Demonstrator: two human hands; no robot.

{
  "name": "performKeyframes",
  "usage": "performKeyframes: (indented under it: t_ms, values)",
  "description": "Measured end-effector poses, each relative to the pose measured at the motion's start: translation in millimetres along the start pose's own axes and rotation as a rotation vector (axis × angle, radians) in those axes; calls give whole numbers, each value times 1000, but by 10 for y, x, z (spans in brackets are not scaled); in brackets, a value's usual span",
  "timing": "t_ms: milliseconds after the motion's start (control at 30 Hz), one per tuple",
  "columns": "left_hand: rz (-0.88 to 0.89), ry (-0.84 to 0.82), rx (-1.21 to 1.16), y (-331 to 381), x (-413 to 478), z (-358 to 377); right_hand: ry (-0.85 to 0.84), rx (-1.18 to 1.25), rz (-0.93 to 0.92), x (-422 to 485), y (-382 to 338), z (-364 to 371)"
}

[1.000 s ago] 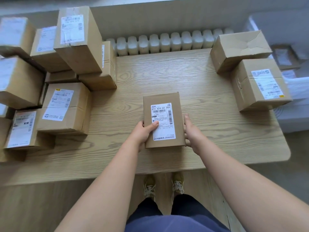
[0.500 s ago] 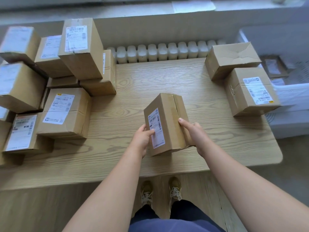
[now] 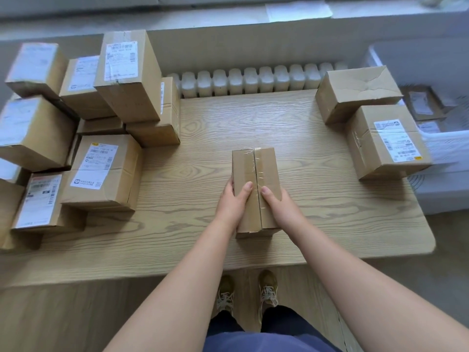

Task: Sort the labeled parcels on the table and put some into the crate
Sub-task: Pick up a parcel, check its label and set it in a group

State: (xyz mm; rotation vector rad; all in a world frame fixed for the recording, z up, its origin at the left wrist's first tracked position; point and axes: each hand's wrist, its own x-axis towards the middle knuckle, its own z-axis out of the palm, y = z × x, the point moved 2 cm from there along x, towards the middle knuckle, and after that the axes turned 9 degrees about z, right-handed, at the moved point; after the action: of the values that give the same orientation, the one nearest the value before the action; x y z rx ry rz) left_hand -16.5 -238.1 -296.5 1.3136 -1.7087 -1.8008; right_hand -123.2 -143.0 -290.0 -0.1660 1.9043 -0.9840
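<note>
Subject parcel: one brown cardboard parcel (image 3: 255, 174) lies lengthwise at the middle of the desk (image 3: 304, 199), nearer the front edge than the far edge. Its taped seam faces up. Whether its underside rests fully on the desk cannot be told.

Hands: both hold this parcel. The left hand (image 3: 232, 201) grips its left side with the thumb laid across the top face. The right hand (image 3: 280, 207) grips its right side, thumb likewise on top beside the seam. The two thumbs lie either side of the tape line, near each other but apart.

Left edge of desk: a crowded stack of labelled parcels (image 3: 101, 171), several layers high, running from the front-left corner to the far-left corner. A tall parcel (image 3: 127, 74) stands highest, near the far edge, its label face up.

Right edge of desk: two parcels touching. The creased box (image 3: 355, 92) sits at the far-right corner with plain taped flaps up. The labelled box (image 3: 385, 143) sits just in front of it, its white label face up.

Off the right edge: a white crate (image 3: 449, 148), blurred, with at least two labelled parcels inside (image 3: 422, 105).

Behind the far edge: a white ribbed radiator (image 3: 253, 80). Below the front edge: a wooden floor (image 3: 76, 313) and two laced shoes (image 3: 224, 293).
</note>
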Motion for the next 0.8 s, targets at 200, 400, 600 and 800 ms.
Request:
performKeyframes:
  t_ms: [200, 400, 600, 800]
  values:
    - [61, 20, 153, -16, -23, -11, 14, -53, -47, 46, 44, 26]
    - [63, 22, 163, -31, 8, -9, 13, -43, -55, 62, 35, 29]
    - [21, 9, 39, -68, 6, -57, -30, 33, 8, 70, 55, 28]
    - [-209, 84, -306, -144, -80, -307, -64, 135, 191, 79, 74, -16]
